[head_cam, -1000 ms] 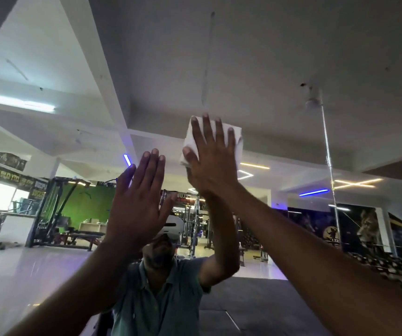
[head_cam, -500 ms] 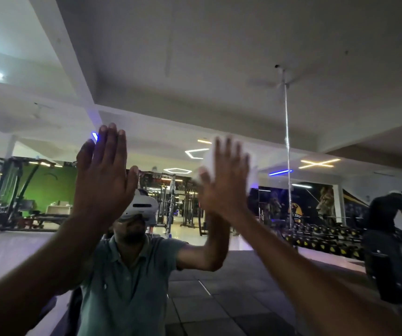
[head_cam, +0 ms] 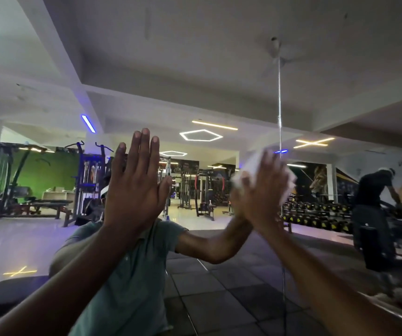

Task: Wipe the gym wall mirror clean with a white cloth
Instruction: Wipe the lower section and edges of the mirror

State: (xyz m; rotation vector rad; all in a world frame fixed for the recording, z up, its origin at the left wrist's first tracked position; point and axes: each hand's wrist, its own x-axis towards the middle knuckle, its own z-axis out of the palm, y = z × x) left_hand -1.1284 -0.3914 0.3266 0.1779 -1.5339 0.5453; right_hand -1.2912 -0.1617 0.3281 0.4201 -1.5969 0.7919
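The wall mirror (head_cam: 195,69) fills the whole view and reflects the gym. My right hand (head_cam: 264,190) lies flat with straight fingers on a folded white cloth (head_cam: 252,166), pressing it against the glass right of centre; hand and cloth are blurred by motion. My left hand (head_cam: 135,183) is raised flat with straight fingers left of centre, at the glass, holding nothing. The reflection of my arm meets the cloth from behind.
A vertical seam (head_cam: 279,141) between mirror panels runs just right of the cloth. Reflected in the glass are weight machines (head_cam: 93,180), a dumbbell rack (head_cam: 316,214) and a person in dark clothes (head_cam: 374,214) at the right.
My right hand has slid the cloth down and to the right across the glass. The view has tilted lower, showing more floor. My left hand stays flat and has shifted a little right.
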